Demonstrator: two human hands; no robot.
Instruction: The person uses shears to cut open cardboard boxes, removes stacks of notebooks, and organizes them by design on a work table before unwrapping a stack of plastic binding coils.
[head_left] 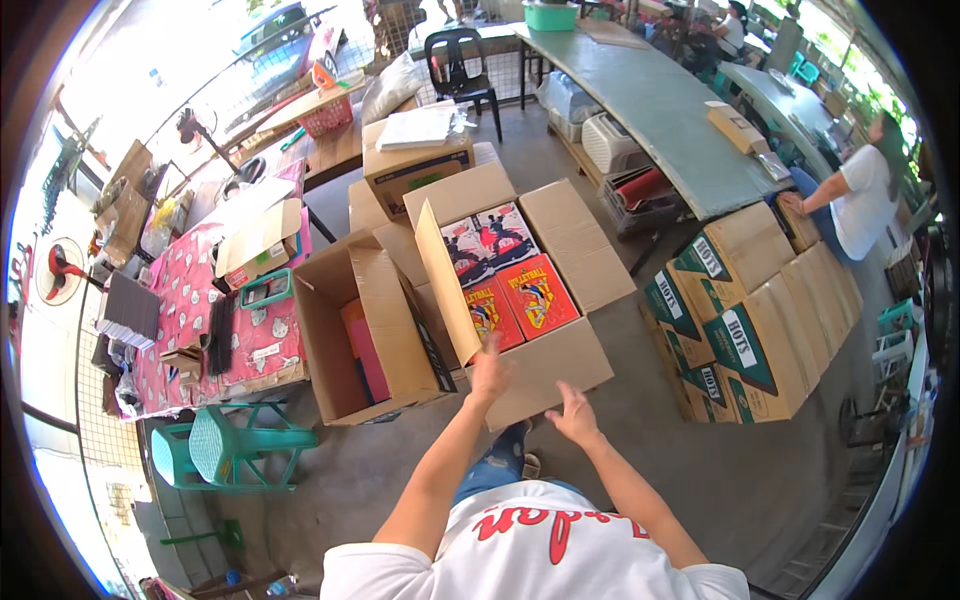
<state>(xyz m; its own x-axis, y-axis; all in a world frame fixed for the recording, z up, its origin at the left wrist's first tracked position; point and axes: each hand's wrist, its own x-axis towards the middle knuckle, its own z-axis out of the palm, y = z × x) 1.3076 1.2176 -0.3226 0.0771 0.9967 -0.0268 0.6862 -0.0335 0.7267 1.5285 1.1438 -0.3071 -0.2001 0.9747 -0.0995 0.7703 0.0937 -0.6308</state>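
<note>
Box point(580, 245) — flaps splayed, just right of a second box point(395, 320), filled with red packs point(537, 297) and picture packs point(490, 243). Apparently at the flap-handling step; seems to call next for a sure hold on the cardboard. Left hand point(490, 374) reaching to the left flap's point(446, 285) near end, grip too blurred to tell; right hand point(576, 416) at the near flap's point(535, 375) outer edge — fingers spread, holding nothing.
</note>
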